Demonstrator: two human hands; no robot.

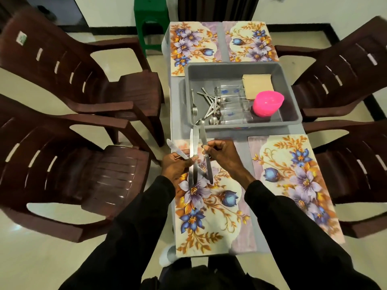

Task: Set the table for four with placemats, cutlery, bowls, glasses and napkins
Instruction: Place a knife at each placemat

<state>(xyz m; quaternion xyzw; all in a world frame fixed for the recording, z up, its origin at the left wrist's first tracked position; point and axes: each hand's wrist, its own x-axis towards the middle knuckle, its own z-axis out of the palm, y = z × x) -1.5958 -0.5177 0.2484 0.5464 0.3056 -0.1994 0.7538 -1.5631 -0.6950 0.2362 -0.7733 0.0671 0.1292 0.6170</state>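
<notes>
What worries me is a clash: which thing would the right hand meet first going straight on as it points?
Likely the knives held in the left hand: the right hand, gripping its own knife, points toward them. Depth is unclear.

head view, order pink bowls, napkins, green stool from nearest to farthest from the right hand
From the right hand:
1. pink bowls, right side of the grey tub
2. napkins, just behind the bowls, same tub
3. green stool, on the floor past the table's far left end
</notes>
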